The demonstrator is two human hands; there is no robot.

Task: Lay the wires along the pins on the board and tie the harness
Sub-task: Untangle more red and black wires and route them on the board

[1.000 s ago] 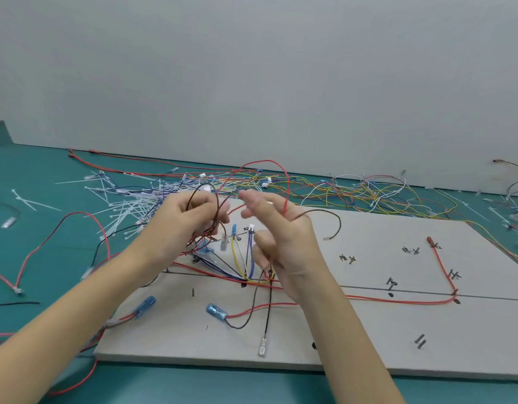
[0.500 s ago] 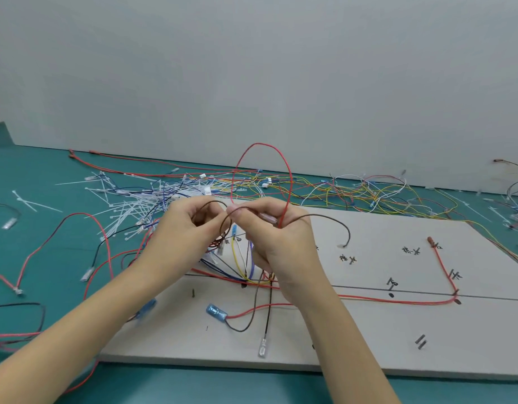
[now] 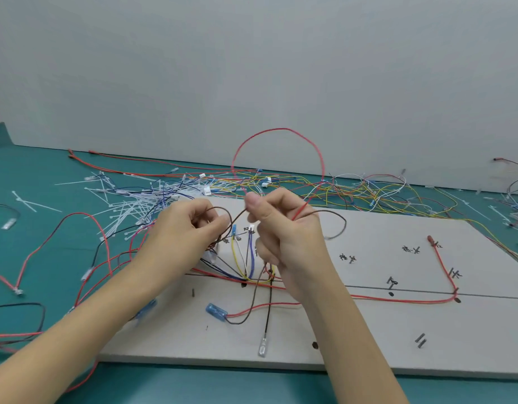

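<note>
We see a plain pale wall (image 3: 252, 68) filling the upper half of the frame, and below it a teal table (image 3: 47, 243). A flat grey board (image 3: 383, 330) lies on the table across the lower centre and right, marked with a drawn line and handwritten labels.

At centre frame, two bare hands are raised just above the board. Our left hand (image 3: 184, 234), left of centre, has its fingers curled, pinching a thin brown wire (image 3: 336, 220) that loops between the two hands and curves out to the right. Our right hand (image 3: 287, 237), just right of centre, is closed around the same brown wire and a red wire (image 3: 281, 131), whose large loop rises above the hands in front of the wall.

Beneath the hands, a cluster of yellow, white and blue wires (image 3: 243, 258) stands on the board. Another long red wire (image 3: 397, 300) runs along the drawn line toward the right and bends upward near the right edge. A blue connector (image 3: 215, 312) lies on the board at lower centre, with a clear terminal (image 3: 262, 349) below it.

Behind the board, in the middle left of the frame, sits a heap of white cable ties (image 3: 129, 205). A tangle of loose multicoloured wires (image 3: 368, 193) stretches along the table toward the right.
</note>
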